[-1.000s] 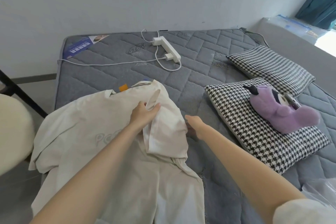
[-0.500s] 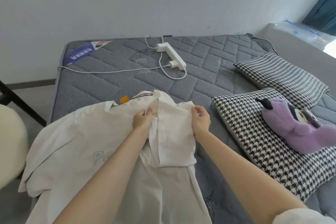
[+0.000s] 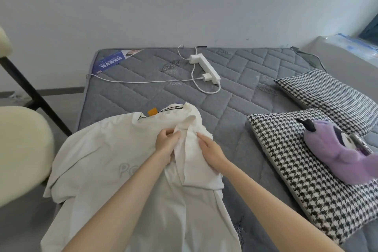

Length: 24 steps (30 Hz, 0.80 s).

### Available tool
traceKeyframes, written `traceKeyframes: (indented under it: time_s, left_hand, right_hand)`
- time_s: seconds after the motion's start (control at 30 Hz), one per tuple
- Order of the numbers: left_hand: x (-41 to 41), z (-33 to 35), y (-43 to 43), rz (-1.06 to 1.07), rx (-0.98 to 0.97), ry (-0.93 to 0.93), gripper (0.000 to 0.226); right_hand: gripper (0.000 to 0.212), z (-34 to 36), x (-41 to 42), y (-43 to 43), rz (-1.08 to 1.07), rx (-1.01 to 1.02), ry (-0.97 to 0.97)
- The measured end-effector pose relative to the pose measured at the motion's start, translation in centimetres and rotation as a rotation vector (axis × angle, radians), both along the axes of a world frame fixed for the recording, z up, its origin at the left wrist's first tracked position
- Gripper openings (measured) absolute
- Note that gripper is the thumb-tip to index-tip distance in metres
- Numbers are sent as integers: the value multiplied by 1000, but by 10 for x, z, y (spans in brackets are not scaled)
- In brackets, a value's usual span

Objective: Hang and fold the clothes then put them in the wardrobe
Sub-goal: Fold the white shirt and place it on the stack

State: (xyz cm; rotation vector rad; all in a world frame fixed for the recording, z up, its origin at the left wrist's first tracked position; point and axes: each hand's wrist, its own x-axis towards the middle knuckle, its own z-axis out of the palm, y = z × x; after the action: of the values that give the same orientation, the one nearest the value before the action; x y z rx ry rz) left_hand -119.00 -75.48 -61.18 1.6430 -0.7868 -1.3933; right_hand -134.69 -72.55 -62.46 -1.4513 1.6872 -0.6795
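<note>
On the quilted grey mattress point(image 3: 131, 96): smooth white T-shirt point(image 3: 98, 159) lettered "P…"; left hand point(image 3: 165, 145) pinching its folded sleeve point(image 3: 204, 176), right hand point(image 3: 212, 150) pressing flat-fingered.

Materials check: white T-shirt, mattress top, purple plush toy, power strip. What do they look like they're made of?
white T-shirt: thin matte knit, likely cotton; it creases and drapes softly.
mattress top: grey quilted textile, with stitched panels visible.
purple plush toy: fuzzy pile fabric, probably synthetic.
power strip: smooth white hard plastic, by the look.
</note>
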Motion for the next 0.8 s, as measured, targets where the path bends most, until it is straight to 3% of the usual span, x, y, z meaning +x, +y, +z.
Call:
traceKeyframes:
  time_s: [0.07,0.17,0.37,0.6,0.8]
  left_hand:
    - [9,3,9,-23,-10,-12,20]
    - [29,8,20,-17,-35,38,20]
    - [88,24,43,82,-72,8,20]
    - [175,20,86,265,-22,-21,21]
    - [237,-10,117,463,61,8,17]
  right_hand:
    - [40,4,-1,3,-33,3,-39]
    - [39,19,7,6,-99,-161,25]
    - [31,44,60,1,3,-398,25]
    - [28,46,135,-2,203,-408,17]
    - [32,26,193,1,422,-246,86]
